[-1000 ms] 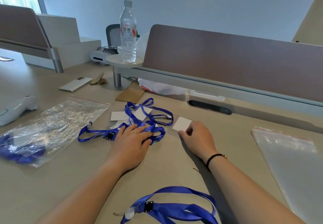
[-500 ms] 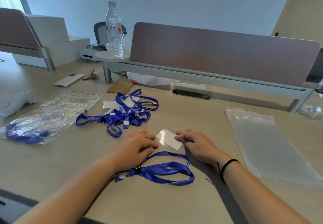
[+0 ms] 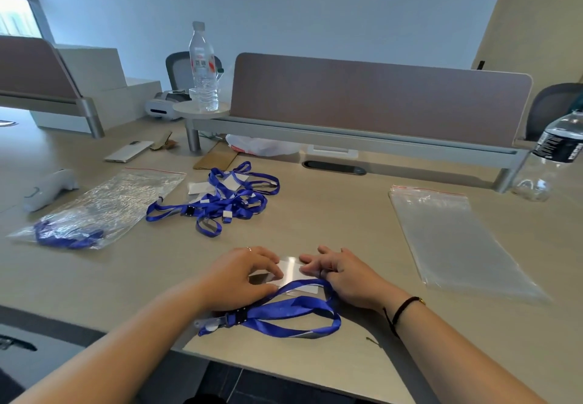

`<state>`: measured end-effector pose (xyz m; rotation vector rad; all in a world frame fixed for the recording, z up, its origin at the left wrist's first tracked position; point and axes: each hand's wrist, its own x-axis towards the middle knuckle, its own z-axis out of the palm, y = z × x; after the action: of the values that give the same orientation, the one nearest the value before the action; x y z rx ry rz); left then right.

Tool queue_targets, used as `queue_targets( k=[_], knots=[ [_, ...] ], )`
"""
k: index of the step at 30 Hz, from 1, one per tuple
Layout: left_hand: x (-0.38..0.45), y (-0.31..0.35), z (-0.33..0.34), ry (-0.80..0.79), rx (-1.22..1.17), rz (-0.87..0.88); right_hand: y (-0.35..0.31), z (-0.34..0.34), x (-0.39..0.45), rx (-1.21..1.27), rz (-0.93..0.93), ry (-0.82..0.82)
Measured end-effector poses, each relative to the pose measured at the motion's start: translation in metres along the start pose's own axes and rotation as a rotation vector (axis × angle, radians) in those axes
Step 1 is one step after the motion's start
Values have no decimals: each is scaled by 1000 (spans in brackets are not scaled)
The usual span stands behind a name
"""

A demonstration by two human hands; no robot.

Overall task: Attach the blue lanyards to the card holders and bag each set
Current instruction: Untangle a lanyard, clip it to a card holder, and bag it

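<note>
— Pale wood ran across the whole tabletop (image 3: pixel 362 214), with a brown divider (image 3: pixel 378 97) along the back. What sat where?

— At six o'clock, close to the near edge, a clear card holder (image 3: pixel 295 272) lay flat between both hands. One blue lanyard (image 3: pixel 284 312) looped just below it, its clip end (image 3: pixel 217 323) pointing toward seven o'clock.

— How were the hands set?

— Left hand (image 3: pixel 243 274) had its fingertips curled down onto the holder's left edge, pinning it. Right hand (image 3: pixel 344 276) pinched the right edge, and a strand of the lanyard ran under its fingers. I judged the holder was being held steady so the clip could go on; it was not yet attached.

— And the supplies?

— Toward eleven o'clock lay a tangled pile of lanyards (image 3: pixel 220 201) mixed with spare card holders (image 3: pixel 198 187), within the left arm's reach. At nine o'clock a filled bag (image 3: pixel 94 211) already held a blue lanyard, probably a finished set parked aside. At three o'clock an empty bag (image 3: pixel 454 239) lay flat, seemingly waiting for this set.

— Anything else?

— A water bottle (image 3: pixel 203 69) stood at twelve o'clock on a small round shelf (image 3: pixel 189 110), well apart from the work.
</note>
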<state>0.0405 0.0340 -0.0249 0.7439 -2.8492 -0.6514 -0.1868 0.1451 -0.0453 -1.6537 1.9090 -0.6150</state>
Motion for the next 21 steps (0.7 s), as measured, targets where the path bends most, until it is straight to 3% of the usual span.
queue_targets(
  k=[7,11,21],
  knots=[
    [5,9,1,-25,6,-24,-12,1,-14,94,39,4],
    [22,23,6,65,-51,-47,-19,-9,-23,584,138,184],
    [125,93,29,78,-177,-50,48,-93,-51,455,155,499]
  ],
)
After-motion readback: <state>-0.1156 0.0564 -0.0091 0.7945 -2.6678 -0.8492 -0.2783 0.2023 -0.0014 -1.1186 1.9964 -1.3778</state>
